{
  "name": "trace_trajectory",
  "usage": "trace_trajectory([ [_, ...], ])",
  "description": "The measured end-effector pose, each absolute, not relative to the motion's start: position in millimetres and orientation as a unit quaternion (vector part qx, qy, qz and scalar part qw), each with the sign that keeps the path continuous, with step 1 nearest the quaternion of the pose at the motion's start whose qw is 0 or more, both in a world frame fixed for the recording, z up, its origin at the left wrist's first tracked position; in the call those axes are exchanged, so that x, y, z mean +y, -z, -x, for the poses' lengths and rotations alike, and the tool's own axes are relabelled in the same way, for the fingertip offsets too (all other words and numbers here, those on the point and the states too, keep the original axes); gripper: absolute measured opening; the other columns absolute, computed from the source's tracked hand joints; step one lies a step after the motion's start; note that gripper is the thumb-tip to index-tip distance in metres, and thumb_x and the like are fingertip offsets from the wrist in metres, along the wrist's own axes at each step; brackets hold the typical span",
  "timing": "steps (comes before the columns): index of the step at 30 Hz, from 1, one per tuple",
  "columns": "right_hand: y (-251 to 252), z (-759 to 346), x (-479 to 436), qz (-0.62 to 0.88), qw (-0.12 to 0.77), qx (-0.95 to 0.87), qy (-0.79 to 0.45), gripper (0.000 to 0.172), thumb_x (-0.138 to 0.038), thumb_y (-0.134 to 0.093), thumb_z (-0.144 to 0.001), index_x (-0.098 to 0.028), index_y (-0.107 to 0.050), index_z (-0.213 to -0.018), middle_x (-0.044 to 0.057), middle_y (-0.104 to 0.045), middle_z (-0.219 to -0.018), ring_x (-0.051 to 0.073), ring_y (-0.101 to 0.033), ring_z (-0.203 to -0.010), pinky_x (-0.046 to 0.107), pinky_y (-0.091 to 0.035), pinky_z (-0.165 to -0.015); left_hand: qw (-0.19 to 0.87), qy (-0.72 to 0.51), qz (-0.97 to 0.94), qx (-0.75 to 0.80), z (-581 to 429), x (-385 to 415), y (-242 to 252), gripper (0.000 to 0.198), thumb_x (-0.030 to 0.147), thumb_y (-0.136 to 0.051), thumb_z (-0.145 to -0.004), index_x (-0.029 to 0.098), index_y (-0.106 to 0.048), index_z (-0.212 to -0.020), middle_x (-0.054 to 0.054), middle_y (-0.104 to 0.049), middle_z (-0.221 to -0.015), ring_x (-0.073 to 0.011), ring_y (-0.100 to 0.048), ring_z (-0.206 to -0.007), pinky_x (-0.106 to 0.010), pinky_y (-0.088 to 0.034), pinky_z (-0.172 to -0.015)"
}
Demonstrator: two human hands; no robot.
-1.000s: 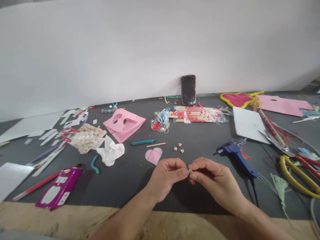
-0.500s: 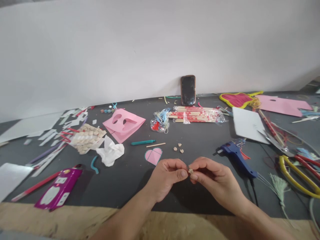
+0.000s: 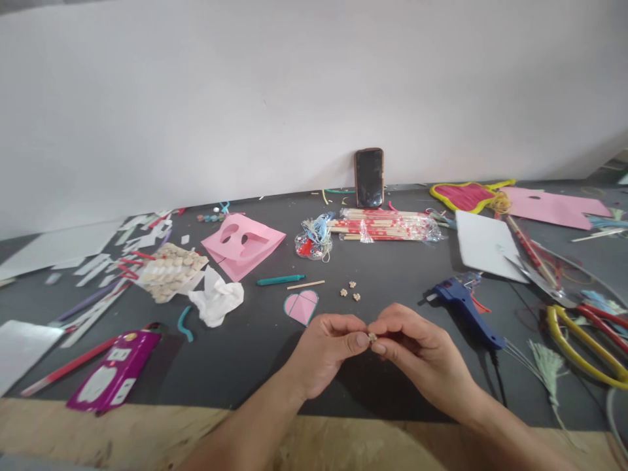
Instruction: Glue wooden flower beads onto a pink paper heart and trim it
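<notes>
My left hand point(image 3: 326, 350) and my right hand point(image 3: 417, 350) meet above the dark table mat point(image 3: 245, 356), fingertips pinched together. Between them sits a tiny wooden flower-shaped bead point(image 3: 373, 337), held by both. Just beyond my hands lie three more small wooden flower beads point(image 3: 350, 290) and a pink paper heart point(image 3: 301, 305) with a teal edge.
A blue glue gun point(image 3: 466, 307) lies right of my hands, yellow-handled scissors point(image 3: 583, 340) further right. A pack of sticks point(image 3: 387, 224), a phone point(image 3: 369, 176) against the wall, pink cut paper point(image 3: 244, 243), crumpled tissue point(image 3: 216, 297) and a magenta case point(image 3: 115, 369) lie around.
Both hands stay together on the bead; my right hand's fingers have shifted slightly up and closer over it. Nothing else has moved.
</notes>
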State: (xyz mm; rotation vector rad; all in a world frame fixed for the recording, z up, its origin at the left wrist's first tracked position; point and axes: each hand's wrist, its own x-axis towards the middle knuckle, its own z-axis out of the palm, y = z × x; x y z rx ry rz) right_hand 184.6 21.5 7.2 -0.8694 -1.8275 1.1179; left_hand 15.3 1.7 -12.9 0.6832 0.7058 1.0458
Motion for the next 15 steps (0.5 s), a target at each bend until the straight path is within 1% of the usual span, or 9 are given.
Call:
trace_trajectory([
  [10,-5.1,-182.5,20.3,0.333,0.403,-0.702,-0.483,0.004,-0.023,-0.062,-0.086,-0.023,-0.066,-0.087,0.000,-0.057,-0.077,0.010,-0.058,-0.057,0.022,-0.051,-0.053,0.753,-0.487,-0.321,0.304,-18.1,0.4,13.0,0.018,0.031,-0.077,-0.071,0.014,-0.075,-0.071,-0.003,-0.064,-0.069,-0.0154,-0.059,-0.070,-0.032,-0.044,-0.074],
  [15,-4.8,-182.5,19.6,0.341,0.399,-0.701,-0.483,0.008,-0.028,-0.062,-0.086,-0.022,-0.067,-0.087,0.001,-0.057,-0.077,0.010,-0.059,-0.058,0.023,-0.052,-0.053,0.746,-0.490,-0.327,0.311,-18.3,1.5,14.4,0.018,0.031,-0.077,-0.071,0.013,-0.074,-0.070,-0.002,-0.062,-0.069,-0.0152,-0.058,-0.070,-0.032,-0.044,-0.074],
])
